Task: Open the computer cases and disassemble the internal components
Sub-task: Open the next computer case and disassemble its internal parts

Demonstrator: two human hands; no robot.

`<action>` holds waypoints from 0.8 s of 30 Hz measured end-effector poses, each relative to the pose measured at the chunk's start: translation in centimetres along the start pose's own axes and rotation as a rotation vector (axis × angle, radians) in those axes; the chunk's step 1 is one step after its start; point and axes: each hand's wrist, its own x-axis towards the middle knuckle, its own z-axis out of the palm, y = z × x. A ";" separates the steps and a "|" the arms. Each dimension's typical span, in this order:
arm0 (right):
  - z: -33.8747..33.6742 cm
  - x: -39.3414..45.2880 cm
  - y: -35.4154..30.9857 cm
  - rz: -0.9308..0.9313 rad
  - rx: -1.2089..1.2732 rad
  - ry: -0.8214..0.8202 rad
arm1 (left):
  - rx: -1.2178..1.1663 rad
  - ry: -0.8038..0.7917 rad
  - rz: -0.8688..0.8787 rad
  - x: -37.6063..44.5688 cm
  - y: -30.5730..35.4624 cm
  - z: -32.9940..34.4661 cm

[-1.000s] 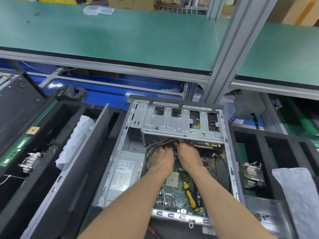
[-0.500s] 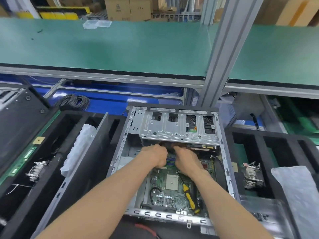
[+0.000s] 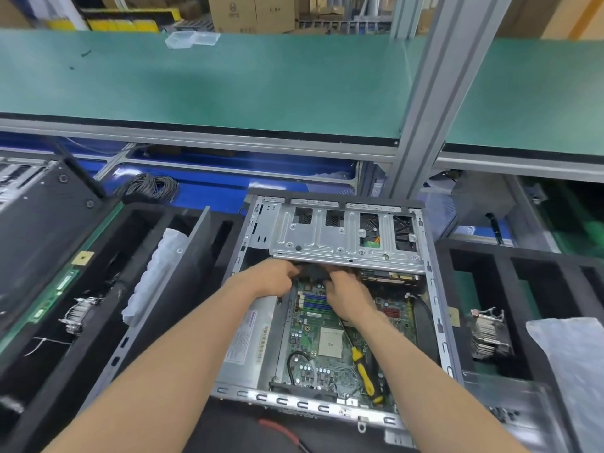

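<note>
Workshop line, green shelf (image 3: 228,80) above, black foam trays either side of the desk. Computer case (image 3: 438,322) lies open at centre, lid off, motherboard (image 3: 313,341) exposed. Drive cage (image 3: 340,237) spans the case at 12 o'clock. Left hand (image 3: 273,277) and right hand (image 3: 348,294) meet just under the cage's near edge, fingers curled round a dark part there, probably a cable connector or plug, too shadowed to tell. Since a second ago the left hand has shifted from the cable bundle toward 11 o'clock and both have closed in under the cage: looks like unplugging is under way. Yellow screwdriver (image 3: 362,371) rests on the board at 5 o'clock. Power supply (image 3: 251,335) at 8 o'clock, in place. Much disassembly left.
</note>
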 end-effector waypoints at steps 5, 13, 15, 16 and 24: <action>0.6 0.8 -1.5 -0.094 0.135 0.035 | -0.053 0.012 0.025 -0.2 0.0 0.1; 2.1 2.0 -1.6 -0.027 0.205 -0.038 | -0.085 0.020 0.031 -0.2 -0.1 0.2; 2.2 2.4 -1.8 -0.023 0.211 -0.065 | -0.090 0.038 0.021 -0.1 -0.2 0.3; 2.2 2.6 -2.0 -0.029 0.212 -0.074 | -0.096 0.049 0.018 0.0 -0.2 0.3; 2.7 1.9 -2.5 -0.159 0.056 -0.005 | -0.064 0.085 -0.013 -0.3 0.0 0.3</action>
